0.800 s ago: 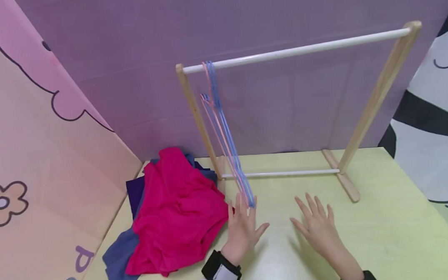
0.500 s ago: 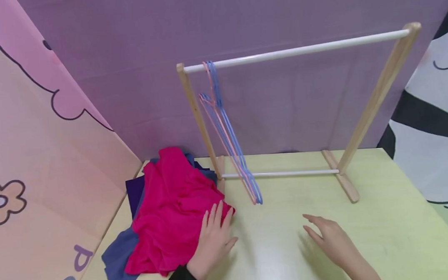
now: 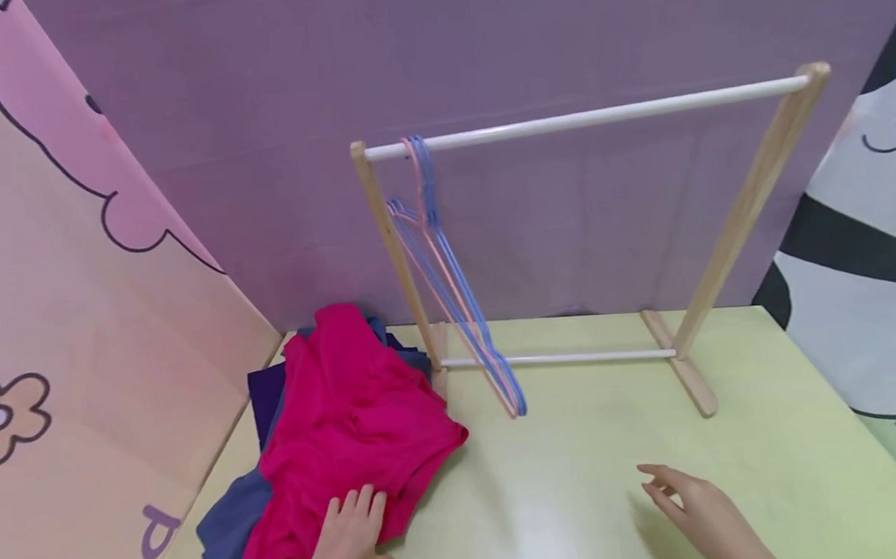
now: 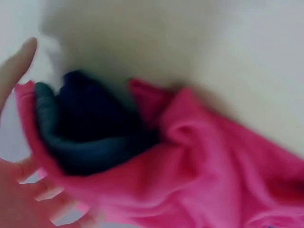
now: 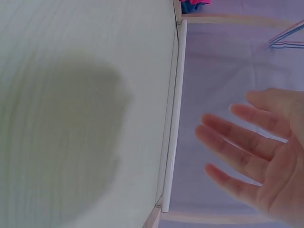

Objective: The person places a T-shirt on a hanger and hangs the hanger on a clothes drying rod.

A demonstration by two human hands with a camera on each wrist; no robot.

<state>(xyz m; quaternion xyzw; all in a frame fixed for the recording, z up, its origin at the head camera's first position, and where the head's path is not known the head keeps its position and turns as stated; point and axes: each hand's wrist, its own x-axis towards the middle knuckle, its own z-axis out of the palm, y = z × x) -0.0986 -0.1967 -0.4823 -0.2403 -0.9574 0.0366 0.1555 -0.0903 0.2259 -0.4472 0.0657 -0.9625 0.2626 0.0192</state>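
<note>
A bright pink garment (image 3: 364, 416) lies rumpled on top of a pile at the left of the table. Under it, parts of a blue garment (image 3: 236, 518) and a dark navy garment (image 3: 267, 396) stick out. My left hand (image 3: 350, 538) touches the near edge of the pink cloth with fingers extended. In the left wrist view its thumb (image 4: 19, 61) stands apart from the fingers, and navy cloth (image 4: 90, 109) shows inside a pink fold. My right hand (image 3: 702, 510) hovers over the table at the right, holding nothing, fingers loosely bent.
Behind the hands stands a wooden rack with a white top bar (image 3: 591, 123) and a low crossbar (image 3: 572, 358). Pink and blue hangers (image 3: 456, 296) hang at its left end. A purple backdrop (image 3: 528, 42) rises behind the table (image 3: 562, 475).
My left hand has left the hangers' lower ends and come left and nearer, onto the pink garment. The hangers' lower ends swung right. My right hand drew nearer and right, its fingers bending.
</note>
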